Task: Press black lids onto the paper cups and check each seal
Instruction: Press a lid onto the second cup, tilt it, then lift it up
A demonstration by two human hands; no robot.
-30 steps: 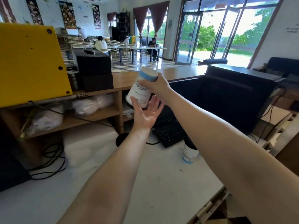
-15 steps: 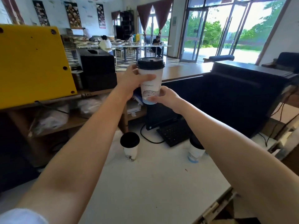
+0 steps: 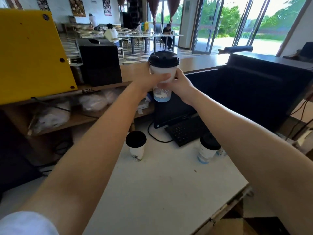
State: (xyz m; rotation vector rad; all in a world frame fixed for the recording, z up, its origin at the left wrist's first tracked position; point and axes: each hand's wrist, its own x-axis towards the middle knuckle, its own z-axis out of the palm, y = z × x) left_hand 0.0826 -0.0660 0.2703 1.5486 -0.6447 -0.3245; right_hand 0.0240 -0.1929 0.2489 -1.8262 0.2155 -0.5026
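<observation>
I hold a white paper cup (image 3: 162, 94) with a blue print upright in the air, above the back of the white table (image 3: 166, 187). A black lid (image 3: 163, 59) sits on its rim. My left hand (image 3: 149, 80) wraps the cup's upper wall from the left, and my right hand (image 3: 182, 83) grips it from the right. Two more lidded paper cups stand on the table below: one (image 3: 136, 145) between my arms, the other (image 3: 207, 148) partly hidden by my right forearm.
A black keyboard (image 3: 184, 131) and cable lie at the table's back. A dark monitor (image 3: 250, 92) stands at right, a yellow panel (image 3: 28, 55) and black box (image 3: 100, 63) on the wooden shelf at left. The table's front edge (image 3: 225, 211) runs diagonally at lower right. People sit at far tables.
A second ago my right hand held the cup tilted with its base up over my open left palm. The cup now stands upright with the lid on top, and both hands grip it.
</observation>
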